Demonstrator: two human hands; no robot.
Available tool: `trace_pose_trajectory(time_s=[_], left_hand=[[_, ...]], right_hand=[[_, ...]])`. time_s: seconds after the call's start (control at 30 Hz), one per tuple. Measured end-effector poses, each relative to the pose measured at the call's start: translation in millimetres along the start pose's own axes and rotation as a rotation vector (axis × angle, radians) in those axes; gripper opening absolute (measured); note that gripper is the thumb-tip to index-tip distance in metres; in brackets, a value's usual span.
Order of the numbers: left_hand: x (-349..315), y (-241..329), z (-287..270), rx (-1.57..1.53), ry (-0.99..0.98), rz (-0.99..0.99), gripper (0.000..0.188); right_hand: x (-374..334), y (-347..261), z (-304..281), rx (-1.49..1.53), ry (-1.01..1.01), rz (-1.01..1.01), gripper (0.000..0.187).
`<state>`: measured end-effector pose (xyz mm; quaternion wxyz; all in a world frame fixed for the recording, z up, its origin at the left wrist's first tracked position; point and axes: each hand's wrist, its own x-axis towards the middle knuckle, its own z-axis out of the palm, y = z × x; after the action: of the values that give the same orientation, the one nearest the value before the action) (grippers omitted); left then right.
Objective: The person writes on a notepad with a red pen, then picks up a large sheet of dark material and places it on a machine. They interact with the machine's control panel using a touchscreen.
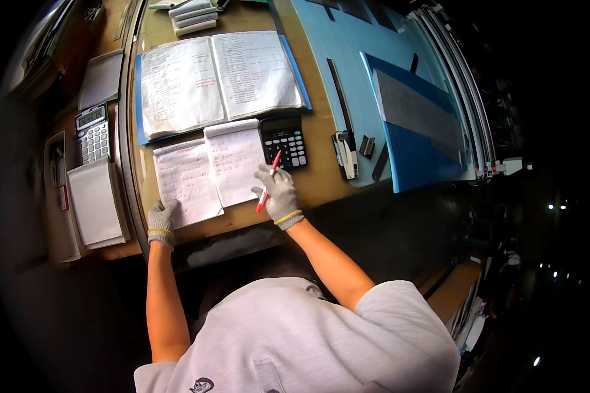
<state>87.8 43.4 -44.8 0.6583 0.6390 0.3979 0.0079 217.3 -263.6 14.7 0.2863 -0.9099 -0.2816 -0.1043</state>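
Observation:
My left hand (162, 217), in a grey knit glove with a yellow cuff edge, grips the lower left corner of a notepad (185, 180) covered in red handwriting. A second notepad (237, 160) lies against its right side, slightly overlapping. Between the gloved fingers of my right hand (280, 195) is a red and white pen (275, 162), slanting up toward a black calculator (284, 139). That hand hovers at or rests by the second pad's lower right edge; contact is unclear. Beyond both pads lies an open ledger (219, 82) with handwritten pages on a blue cover.
To the left stand a silver calculator (93, 134), a stack of white paper (98, 203) and an open box (59, 223). Rightward, a stapler (345, 155), a black ruler (339, 98) and a blue folder (416, 124) lie on a light blue surface. Folded bundles (193, 16) sit at the back.

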Motion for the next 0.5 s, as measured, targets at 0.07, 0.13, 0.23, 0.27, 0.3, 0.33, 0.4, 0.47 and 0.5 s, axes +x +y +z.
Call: trace_pose_trajectory(time_s=[0.07, 0.13, 0.23, 0.27, 0.3, 0.33, 0.4, 0.47, 0.5], left_hand=[[-5, 4, -4, 0.121, 0.037, 0.049, 0.037], [-16, 21, 2, 0.194, 0.09, 0.165, 0.039], [-37, 43, 1, 0.571, 0.225, 0.238, 0.042], [-42, 43, -2, 0.6, 0.249, 0.266, 0.04], [-47, 45, -4, 0.608, 0.267, 0.261, 0.04], [-54, 45, -7, 0.613, 0.286, 0.255, 0.039], [-41, 15, -23, 0.624, 0.333, 0.357, 0.039], [-47, 10, -27, 0.594, 0.412, 0.408, 0.037], [-53, 16, -27, 0.6, 0.434, 0.386, 0.036]], right_hand=[[15, 19, -3, -0.028, 0.101, 0.092, 0.047], [32, 42, -7, -0.12, 0.166, 0.144, 0.049], [41, 75, -2, -0.229, 0.088, 0.232, 0.051], [40, 84, 1, -0.254, 0.075, 0.215, 0.049], [40, 86, 3, -0.262, 0.066, 0.201, 0.048], [42, 85, 1, -0.272, 0.057, 0.185, 0.047], [41, 84, -4, -0.259, 0.054, 0.203, 0.044], [38, 76, -14, -0.195, 0.115, 0.192, 0.043], [31, 77, -16, -0.189, 0.127, 0.202, 0.04]])
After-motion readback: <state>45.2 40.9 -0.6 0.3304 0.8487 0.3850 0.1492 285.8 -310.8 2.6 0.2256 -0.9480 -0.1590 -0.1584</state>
